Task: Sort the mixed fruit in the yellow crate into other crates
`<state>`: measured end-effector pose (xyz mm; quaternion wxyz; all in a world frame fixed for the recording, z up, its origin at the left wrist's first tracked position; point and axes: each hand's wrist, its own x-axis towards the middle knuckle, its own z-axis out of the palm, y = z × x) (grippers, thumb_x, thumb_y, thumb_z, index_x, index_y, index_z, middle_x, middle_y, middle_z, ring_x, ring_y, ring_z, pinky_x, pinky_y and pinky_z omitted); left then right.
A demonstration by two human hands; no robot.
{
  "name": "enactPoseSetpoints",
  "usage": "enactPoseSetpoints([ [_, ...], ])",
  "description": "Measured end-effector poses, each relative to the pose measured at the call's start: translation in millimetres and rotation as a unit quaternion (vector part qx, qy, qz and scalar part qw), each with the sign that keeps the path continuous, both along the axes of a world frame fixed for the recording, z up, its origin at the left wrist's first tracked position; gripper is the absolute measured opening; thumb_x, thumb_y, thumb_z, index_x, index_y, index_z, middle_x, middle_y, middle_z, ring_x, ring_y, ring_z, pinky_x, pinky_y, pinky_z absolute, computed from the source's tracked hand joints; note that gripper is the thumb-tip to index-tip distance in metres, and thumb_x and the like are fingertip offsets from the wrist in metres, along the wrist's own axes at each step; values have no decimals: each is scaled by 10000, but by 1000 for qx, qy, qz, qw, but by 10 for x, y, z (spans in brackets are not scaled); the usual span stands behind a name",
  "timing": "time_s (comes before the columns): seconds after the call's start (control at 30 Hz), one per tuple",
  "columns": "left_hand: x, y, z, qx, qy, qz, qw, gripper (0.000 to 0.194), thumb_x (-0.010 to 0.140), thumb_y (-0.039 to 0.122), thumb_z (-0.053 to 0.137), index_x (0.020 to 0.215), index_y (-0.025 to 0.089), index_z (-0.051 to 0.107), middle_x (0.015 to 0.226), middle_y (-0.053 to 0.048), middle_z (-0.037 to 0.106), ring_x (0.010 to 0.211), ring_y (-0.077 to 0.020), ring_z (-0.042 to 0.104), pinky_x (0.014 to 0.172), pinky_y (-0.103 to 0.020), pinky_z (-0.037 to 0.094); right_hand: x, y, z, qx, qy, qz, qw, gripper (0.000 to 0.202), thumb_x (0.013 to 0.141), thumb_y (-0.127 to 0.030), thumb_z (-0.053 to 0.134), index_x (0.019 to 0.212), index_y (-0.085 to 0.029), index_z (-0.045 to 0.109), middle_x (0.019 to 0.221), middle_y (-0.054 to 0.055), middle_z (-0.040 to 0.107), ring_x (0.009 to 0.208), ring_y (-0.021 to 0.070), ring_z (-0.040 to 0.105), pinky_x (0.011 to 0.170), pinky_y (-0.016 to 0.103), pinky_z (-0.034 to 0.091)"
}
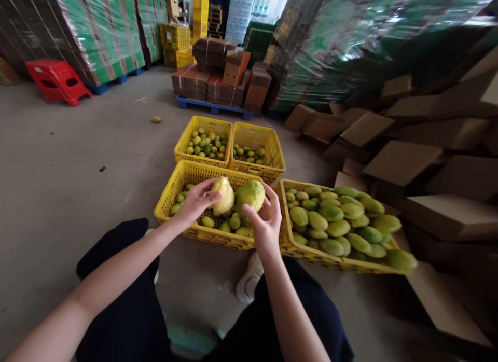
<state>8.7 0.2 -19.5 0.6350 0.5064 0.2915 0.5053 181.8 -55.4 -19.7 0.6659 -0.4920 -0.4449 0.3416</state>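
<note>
There are one left hand (200,198), one right hand (270,219), two held fruits (223,198), four yellow crates (259,136) bearing fruit, one loose fruit (156,120) on the floor and one red stool (58,82); the crated fruits (338,227) overlap too much to count.

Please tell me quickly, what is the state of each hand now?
Left hand: closed around a pale yellow-green fruit.
Right hand: closed around a greener fruit.

The held fruits (250,194) are above the front crate (220,241); two rear crates (232,141) stand behind it, a fourth crate (311,255) at its right.
</note>
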Motion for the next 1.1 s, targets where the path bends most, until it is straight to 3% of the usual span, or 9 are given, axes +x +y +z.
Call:
enactPoseSetpoints([
  [0.1, 19, 21, 16, -177, 1, -53, 983, 610, 812, 641, 750, 1152, 134, 732, 965, -134, 782, 783, -226, 757, 607, -263, 607, -28, 52, 35, -130, 148, 62, 978, 496, 709, -544, 793, 1053, -213, 658, 889, 43, 749, 834, 250, 726, 689, 356, 612],
  [0.2, 29, 54, 43, -304, 41, -72, 949, 521, 966, 568, 584, 1191, 113, 697, 788, -97, 757, 526, -165, 689, 448, -224, 548, -55, 97, 8, -225, 169, 90, 955, 482, 727, -643, 749, 889, -198, 660, 750, 50, 734, 716, 248, 724, 513, 301, 556],
  [0.4, 2, 122, 40, -374, 53, -63, 924, 492, 1017, 487, 514, 1267, 83, 640, 717, -85, 722, 427, -151, 643, 434, -223, 558, -7, 153, -103, -345, 188, 189, 900, 534, 855, -707, 587, 755, -185, 647, 537, 54, 676, 447, 166, 625, 370, 223, 435],
  [0.53, -25, 177, -29, -426, -14, -83, 901, 455, 997, 411, 507, 1279, 76, 632, 807, -130, 747, 541, -198, 706, 490, -259, 579, 28, 189, -117, -357, 234, 238, 872, 571, 890, -681, 506, 701, -170, 678, 536, 76, 685, 441, 163, 624, 389, 228, 466],
  [0.67, -51, 187, -61, -460, -127, -125, 870, 443, 925, 322, 472, 1253, 94, 663, 938, -161, 770, 781, -260, 758, 682, -381, 638, 6, 210, -65, -326, 263, 218, 882, 524, 849, -648, 528, 702, -177, 704, 582, 82, 710, 468, 178, 636, 416, 258, 506],
  [0.8, -38, 144, 11, -459, -176, -67, 868, 338, 905, 411, 554, 1003, 124, 704, 783, -93, 749, 675, -214, 726, 638, -347, 626, -31, 214, 3, -296, 257, 146, 908, 381, 808, -540, 590, 716, -185, 693, 542, 45, 673, 451, 177, 609, 428, 272, 520],
  [0.9, -10, 113, 100, -455, -203, -18, 867, 256, 906, 382, 572, 845, 149, 658, 660, -36, 697, 571, -161, 680, 612, -302, 620, -44, 204, 31, -275, 251, 155, 915, 365, 802, -532, 576, 755, -187, 686, 575, 55, 682, 493, 197, 629, 461, 301, 550],
  [1.0, 18, 98, 149, -447, -224, 11, 866, 244, 891, 364, 566, 783, 155, 630, 614, -25, 670, 559, -146, 666, 697, -322, 644, -39, 195, 32, -254, 255, 162, 919, 338, 790, -501, 576, 813, -184, 692, 635, 64, 704, 540, 211, 657, 515, 326, 582],
  [1.1, 37, 89, 136, -421, -242, 20, 874, 204, 850, 338, 573, 773, 157, 628, 672, -54, 700, 708, -183, 726, 842, -370, 638, -21, 206, -5, -249, 250, 172, 920, 321, 788, -482, 570, 837, -185, 682, 676, 67, 711, 551, 213, 659, 547, 347, 594],
])
